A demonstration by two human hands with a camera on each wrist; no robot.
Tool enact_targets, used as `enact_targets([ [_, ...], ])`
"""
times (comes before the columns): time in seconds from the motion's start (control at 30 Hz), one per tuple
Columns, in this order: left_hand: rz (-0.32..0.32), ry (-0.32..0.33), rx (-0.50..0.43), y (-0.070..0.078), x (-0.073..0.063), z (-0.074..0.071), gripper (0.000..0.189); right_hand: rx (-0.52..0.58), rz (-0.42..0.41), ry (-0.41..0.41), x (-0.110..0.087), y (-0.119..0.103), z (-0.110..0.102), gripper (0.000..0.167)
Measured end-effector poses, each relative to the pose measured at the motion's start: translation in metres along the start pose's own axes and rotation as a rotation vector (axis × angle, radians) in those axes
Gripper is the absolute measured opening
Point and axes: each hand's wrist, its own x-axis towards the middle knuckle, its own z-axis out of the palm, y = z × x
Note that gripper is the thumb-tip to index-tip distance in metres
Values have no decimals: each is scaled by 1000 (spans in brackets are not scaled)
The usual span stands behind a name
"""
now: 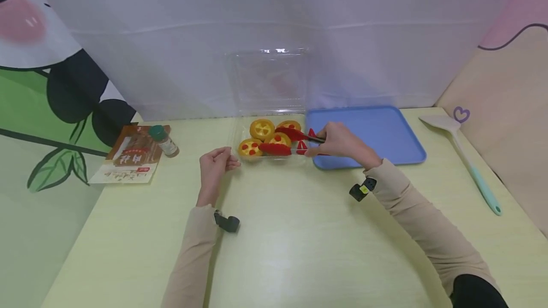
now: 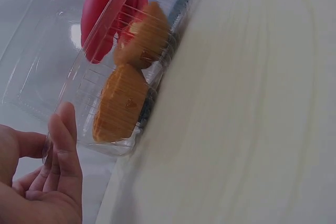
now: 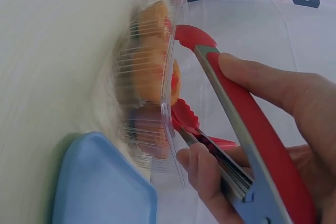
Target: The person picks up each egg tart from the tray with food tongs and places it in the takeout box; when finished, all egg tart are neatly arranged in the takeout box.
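Several round yellow tart-like pastries with red toppings lie in a clear plastic clamshell box, its lid raised at the back. My left hand pinches the box's rim at its front left corner, between thumb and fingers in the left wrist view. In my right hand I grip metal tongs with red grips and red scalloped heads. The heads are spread apart over the box, with a red-dotted pastry between them. Part of the back right pastry is hidden by the upper head.
A blue tray sits right beside the box. Along the right edge lies a turner with a pale green handle. To the left, a green-capped shaker bottle stands by a brown packet. A white curtain hangs behind.
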Motion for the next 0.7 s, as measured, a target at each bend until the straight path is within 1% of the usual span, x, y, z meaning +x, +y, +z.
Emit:
enact_targets([
  [0.13, 0, -12, -19, 0, -1, 0, 37, 39, 2, -9, -1, 3, 1, 46],
  [0.2, 9, -16, -31, -2, 0, 0, 37, 69, -12, -7, -3, 5, 3, 45],
  [0.33, 9, -28, -25, -2, 2, 5, 37, 135, -43, 26, -13, 17, 4, 39],
  [0.4, 10, -29, -12, -2, 2, 6, 37, 171, -46, 61, -20, 25, 5, 36],
  [0.47, 16, -27, -1, -3, 2, 5, 37, 207, -45, 101, -27, 33, 6, 41],
  [0.57, 23, -9, 11, -3, 1, 2, 36, 240, -41, 152, -40, 47, 7, 55],
  [0.7, 18, -10, 14, -3, 2, -1, 36, 231, -4, 185, -66, 67, 4, 69],
])
